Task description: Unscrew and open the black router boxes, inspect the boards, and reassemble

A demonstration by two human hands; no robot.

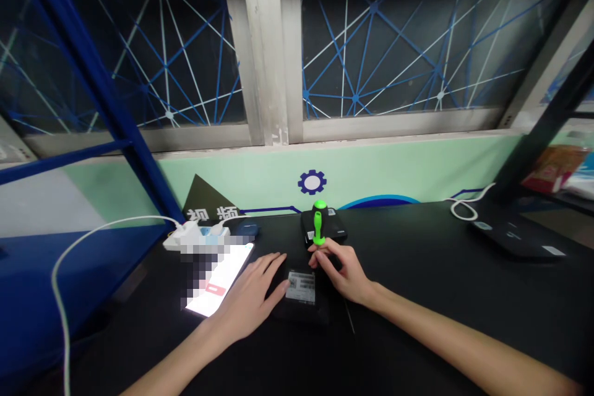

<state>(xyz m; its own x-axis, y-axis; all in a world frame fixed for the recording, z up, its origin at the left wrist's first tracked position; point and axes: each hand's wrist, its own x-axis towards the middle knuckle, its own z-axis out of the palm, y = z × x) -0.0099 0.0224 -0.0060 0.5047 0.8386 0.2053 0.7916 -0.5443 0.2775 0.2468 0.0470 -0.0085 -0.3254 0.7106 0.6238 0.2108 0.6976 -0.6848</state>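
Observation:
A small black device with a white label (301, 288) lies flat on the black table (417, 297). My left hand (253, 297) lies open on the table with its fingers stretched out, touching the device's left edge. My right hand (341, 269) pinches the lower part of a green-handled screwdriver (318, 226), which stands upright just beyond the device's far right corner. Behind the screwdriver lies another black boxy device (331, 226).
A lit phone (218, 281) lies left of my left hand. Behind it a white power strip (195, 238) has a white cable (65, 260) looping off the table's left edge. A dark mouse-like object (245, 230) sits nearby. A black stand (515, 235) and white cord (464, 207) stand at right.

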